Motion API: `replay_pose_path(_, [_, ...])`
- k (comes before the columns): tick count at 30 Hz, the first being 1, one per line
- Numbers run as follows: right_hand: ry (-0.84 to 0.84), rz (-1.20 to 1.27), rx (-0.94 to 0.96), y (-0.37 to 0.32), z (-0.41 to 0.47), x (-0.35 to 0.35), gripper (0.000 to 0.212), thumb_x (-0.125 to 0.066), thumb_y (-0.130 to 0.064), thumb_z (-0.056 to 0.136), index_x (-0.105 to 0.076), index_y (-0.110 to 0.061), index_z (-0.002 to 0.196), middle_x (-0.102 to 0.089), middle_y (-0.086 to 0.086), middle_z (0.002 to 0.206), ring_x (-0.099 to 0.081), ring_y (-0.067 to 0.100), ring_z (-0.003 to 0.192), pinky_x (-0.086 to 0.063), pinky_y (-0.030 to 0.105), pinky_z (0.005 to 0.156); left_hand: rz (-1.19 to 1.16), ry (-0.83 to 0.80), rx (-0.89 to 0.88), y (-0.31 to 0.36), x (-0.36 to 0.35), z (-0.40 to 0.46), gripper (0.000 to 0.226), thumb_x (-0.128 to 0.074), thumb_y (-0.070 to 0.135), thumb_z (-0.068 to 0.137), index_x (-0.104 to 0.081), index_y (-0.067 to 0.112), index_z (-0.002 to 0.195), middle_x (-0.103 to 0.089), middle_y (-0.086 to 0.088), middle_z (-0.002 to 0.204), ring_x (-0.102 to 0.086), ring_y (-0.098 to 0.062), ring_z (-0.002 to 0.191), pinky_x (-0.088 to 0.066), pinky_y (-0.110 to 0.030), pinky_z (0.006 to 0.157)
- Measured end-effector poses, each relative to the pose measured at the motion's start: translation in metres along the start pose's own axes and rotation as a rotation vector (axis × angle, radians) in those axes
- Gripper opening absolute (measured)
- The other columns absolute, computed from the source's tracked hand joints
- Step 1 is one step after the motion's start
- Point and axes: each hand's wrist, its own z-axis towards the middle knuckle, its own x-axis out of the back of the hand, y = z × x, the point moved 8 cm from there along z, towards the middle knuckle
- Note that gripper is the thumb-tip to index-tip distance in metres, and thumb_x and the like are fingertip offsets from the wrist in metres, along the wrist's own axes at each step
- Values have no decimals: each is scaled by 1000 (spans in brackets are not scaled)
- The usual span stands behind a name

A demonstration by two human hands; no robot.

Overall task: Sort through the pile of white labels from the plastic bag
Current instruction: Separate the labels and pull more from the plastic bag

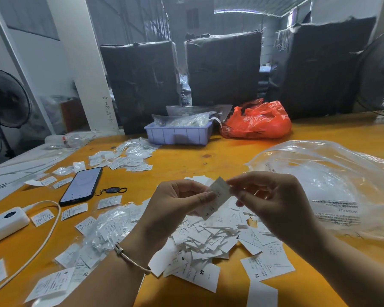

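Both hands pinch one label (217, 197) between them, left hand (177, 204) at its lower edge, right hand (268, 196) at the top, likely raised to read its size. Below lies the pile (208, 235); the bag (333, 185) sits just right, on the table (220, 156).

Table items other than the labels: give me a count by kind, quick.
Phone: 1
Power strip: 1
Key fob: 1
Lavender bin: 1
Orange bag: 1
Large clear bag: 1
Total: 6
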Motion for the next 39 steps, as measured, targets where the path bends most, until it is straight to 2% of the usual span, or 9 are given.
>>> replay_pose_path(6, [-202,136,-105,9,-1,-16,7,-71,-21,82,-77,-20,84,-72,-8,88,-66,14,79,-53,30,58,-3,-22,1,-1,-2,0,30,-77,24,72,-76,2,93,-76,-12,86,-73,-17,76,-52,-18,60])
replay_pose_path(10, [-217,169,-167,16,-1,-18,19,-73,-35,73,-75,-24,89,-73,-6,89,-66,12,77,-54,27,56,-7,-24,-9,-1,-3,0,26,-77,26,71,-77,7,89,-76,-9,84,-72,-12,73,-52,-16,60])
replay_pose_path(15, [-241,79,-117,13,-4,-23,20,-78,-22,75,-73,-29,92,-71,-11,89,-67,12,76,-57,31,57,-50,-5,-7,-1,-2,0,21,-77,30,69,-77,13,81,-72,-3,78,-64,-6,66,-48,-16,56])
replay_pose_path(20, [-235,167,-186,14,-6,-25,30,-80,-12,74,-68,-18,101,-73,-2,83,-69,15,66,-55,29,56,-61,-24,17,-2,-2,0,9,-80,34,74,-76,26,75,-71,2,80,-61,-3,72,-43,-21,65])
replay_pose_path(26, [-155,333,-239,18,-4,-19,21,-74,-2,76,-68,-12,94,-73,8,77,-66,19,59,-47,23,48,-18,-129,-1,0,-8,-1,16,-78,27,78,-76,27,94,-67,-17,90,-66,-8,76,-52,-18,65])
replay_pose_path(28, [-148,321,-235,18,-3,-17,20,-73,-2,77,-68,-12,94,-73,7,77,-65,19,59,-47,22,48,25,-156,-18,2,-8,-1,22,-73,26,75,-75,32,97,-67,-11,88,-69,-8,80,-56,-21,68])
replay_pose_path(31, [-139,323,-225,18,-4,-17,22,-73,2,78,-68,-12,95,-73,7,76,-64,19,57,-46,23,48,107,-170,-67,6,-7,-1,17,-73,26,73,-76,30,89,-74,3,86,-70,-6,80,-55,-19,64])
replay_pose_path(36, [-119,316,-206,16,-2,-14,24,-72,6,76,-69,-10,94,-72,9,73,-64,20,56,-47,23,48,137,-188,-110,8,-6,-1,27,-74,24,74,-73,26,101,-76,-2,92,-72,-14,86,-57,-23,65])
replay_pose_path(39, [-120,322,-212,16,-2,-14,24,-71,8,77,-68,-9,94,-72,9,73,-63,19,55,-45,22,48,174,-180,-111,7,-5,0,12,-72,22,79,-75,20,90,-76,-1,87,-72,-15,80,-57,-24,63])
